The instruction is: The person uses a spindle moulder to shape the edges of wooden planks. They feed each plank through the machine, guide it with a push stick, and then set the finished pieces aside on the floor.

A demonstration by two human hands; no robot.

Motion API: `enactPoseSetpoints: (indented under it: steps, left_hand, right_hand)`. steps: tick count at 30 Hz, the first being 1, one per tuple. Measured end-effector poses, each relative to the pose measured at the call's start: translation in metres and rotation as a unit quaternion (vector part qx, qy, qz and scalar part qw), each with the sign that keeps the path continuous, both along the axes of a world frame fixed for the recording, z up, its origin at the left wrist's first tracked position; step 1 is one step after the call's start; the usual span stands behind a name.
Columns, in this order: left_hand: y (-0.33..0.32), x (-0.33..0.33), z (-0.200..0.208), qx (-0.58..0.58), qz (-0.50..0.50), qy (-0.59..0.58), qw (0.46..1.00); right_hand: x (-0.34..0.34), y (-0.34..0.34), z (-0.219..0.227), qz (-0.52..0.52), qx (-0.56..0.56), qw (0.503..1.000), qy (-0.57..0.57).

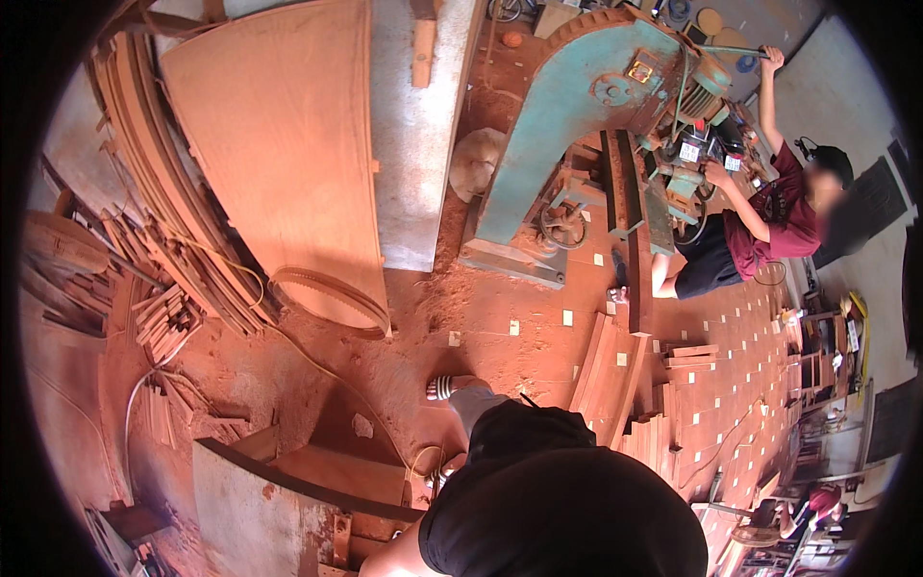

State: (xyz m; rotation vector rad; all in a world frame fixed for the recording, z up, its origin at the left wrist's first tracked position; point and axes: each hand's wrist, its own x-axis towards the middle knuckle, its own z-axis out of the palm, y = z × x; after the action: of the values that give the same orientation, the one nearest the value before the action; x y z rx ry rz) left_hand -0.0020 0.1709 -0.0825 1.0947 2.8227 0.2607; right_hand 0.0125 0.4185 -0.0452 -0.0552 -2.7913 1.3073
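Observation:
Neither of my hands shows. Only part of my left arm comes out of a black sleeve at the lower edge, and its hand is hidden beyond the frame. That arm lies against a worn, pale-topped bench with a dark edge. Beside the arm, a small block of wood sits at the bench's open side. My right hand is out of the picture, so what it touches cannot be told.
A large green bandsaw stands ahead. At its far side a person in a maroon shirt grips a raised bar. Wooden beams lie on the dusty tiled floor; a big plywood panel and curved boards are left. A cable crosses the floor.

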Motion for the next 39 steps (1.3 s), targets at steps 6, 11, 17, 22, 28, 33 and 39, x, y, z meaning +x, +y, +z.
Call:
enactPoseSetpoints:
  steps: [6,11,17,22,28,33,39]
  left_hand:
    - [0.016,0.007,-0.001,0.0,0.004,-0.001,1.0]
    - [-0.04,0.019,0.007,0.011,0.094,0.012,0.995]
    - [-0.232,0.033,0.037,-0.016,0.321,0.052,0.945]
    - [-0.211,0.028,0.042,-0.135,0.485,0.008,0.864]
    - [-0.209,0.027,0.063,-0.075,0.522,0.011,0.85]
    - [-0.21,0.027,0.066,-0.076,0.528,0.023,0.845]
    - [-0.236,0.053,0.056,-0.102,0.547,0.007,0.831]
  right_hand:
    - [0.033,0.026,0.011,-0.009,0.004,1.0,0.001]
    - [0.033,-0.003,0.022,0.03,0.028,0.999,0.003]
    - [0.004,-0.091,0.023,0.038,0.095,0.993,-0.061]
    - [-0.004,-0.09,0.049,-0.058,-0.051,0.974,-0.214]
    - [-0.031,-0.122,0.008,-0.017,-0.007,0.973,-0.232]
    - [-0.039,-0.135,-0.01,-0.011,-0.001,0.979,-0.202]
    - [-0.023,-0.147,0.019,0.002,-0.068,0.972,-0.223]
